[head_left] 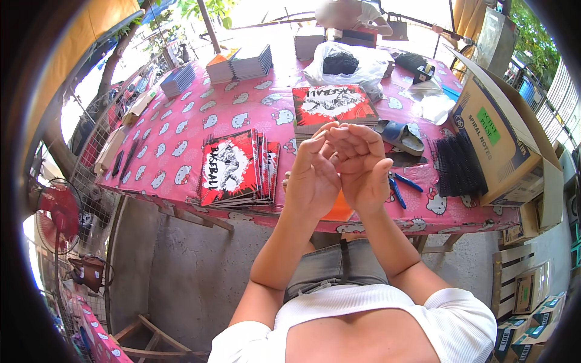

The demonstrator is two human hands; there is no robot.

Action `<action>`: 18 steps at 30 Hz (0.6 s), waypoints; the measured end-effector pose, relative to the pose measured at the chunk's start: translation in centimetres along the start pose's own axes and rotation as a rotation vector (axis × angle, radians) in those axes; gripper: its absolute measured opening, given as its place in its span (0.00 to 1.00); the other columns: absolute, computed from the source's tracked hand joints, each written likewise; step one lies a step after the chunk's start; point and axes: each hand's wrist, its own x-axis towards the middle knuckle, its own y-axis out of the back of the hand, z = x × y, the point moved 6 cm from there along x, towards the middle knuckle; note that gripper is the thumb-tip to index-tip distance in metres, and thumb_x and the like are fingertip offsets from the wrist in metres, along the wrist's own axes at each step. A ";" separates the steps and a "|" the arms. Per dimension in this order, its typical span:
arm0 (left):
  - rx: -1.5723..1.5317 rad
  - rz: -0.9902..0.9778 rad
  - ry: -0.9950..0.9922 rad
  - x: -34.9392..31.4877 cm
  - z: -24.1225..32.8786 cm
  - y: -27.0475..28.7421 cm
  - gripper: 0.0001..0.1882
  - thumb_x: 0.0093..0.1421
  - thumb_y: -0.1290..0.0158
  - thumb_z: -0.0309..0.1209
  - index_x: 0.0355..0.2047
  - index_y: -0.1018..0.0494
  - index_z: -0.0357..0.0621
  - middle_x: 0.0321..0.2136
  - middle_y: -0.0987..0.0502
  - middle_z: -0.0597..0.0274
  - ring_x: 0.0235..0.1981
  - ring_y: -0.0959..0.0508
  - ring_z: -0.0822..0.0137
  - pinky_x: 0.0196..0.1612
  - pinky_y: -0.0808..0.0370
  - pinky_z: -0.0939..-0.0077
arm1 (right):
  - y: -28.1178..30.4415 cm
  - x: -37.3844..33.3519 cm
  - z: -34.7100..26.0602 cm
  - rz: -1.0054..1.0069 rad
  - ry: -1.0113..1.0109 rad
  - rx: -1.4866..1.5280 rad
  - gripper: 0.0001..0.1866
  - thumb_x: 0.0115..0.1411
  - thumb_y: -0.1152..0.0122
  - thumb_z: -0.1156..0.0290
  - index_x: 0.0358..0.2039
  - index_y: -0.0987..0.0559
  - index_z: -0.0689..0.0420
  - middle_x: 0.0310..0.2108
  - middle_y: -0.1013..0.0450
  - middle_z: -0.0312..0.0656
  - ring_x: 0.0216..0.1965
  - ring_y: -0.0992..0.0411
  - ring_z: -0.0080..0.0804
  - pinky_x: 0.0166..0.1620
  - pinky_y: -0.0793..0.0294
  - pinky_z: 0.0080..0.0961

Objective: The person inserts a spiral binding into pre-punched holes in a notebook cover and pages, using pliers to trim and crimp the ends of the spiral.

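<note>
My left hand [316, 172] and my right hand [365, 169] are raised above the table's near edge, side by side and palms up. Their fingers are stretched and slightly curved, meeting at the tips like a cup, and I see nothing in them. Just beyond lies a stack of red, black and white notebooks [334, 104]. To the left sits a looser, fanned pile of the same notebooks [231, 166]. Blue-handled pliers [397, 192] rest right of my right hand. An orange sheet or cover [339, 207] shows partly below my hands.
The table wears a pink cartoon-cat cloth [163, 145]. At right stand black spiral binding coils [458, 163] and a large open cardboard box [505, 130]. A blue slipper [401, 138], a white plastic bag [348, 63] and notebook stacks [251, 62] lie farther back. A person [351, 15] is across the table.
</note>
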 end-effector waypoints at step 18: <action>0.215 0.007 -0.019 -0.9 -1.0 -0.1 0.16 0.62 0.52 0.39 0.47 0.29 0.46 0.45 0.28 0.67 0.47 0.31 0.68 0.48 0.35 0.66 | 0.6 -1.7 -1.3 0.071 -0.046 0.072 0.38 0.62 0.60 0.41 0.56 0.41 0.65 0.55 0.37 0.52 0.55 0.35 0.36 0.53 0.34 0.31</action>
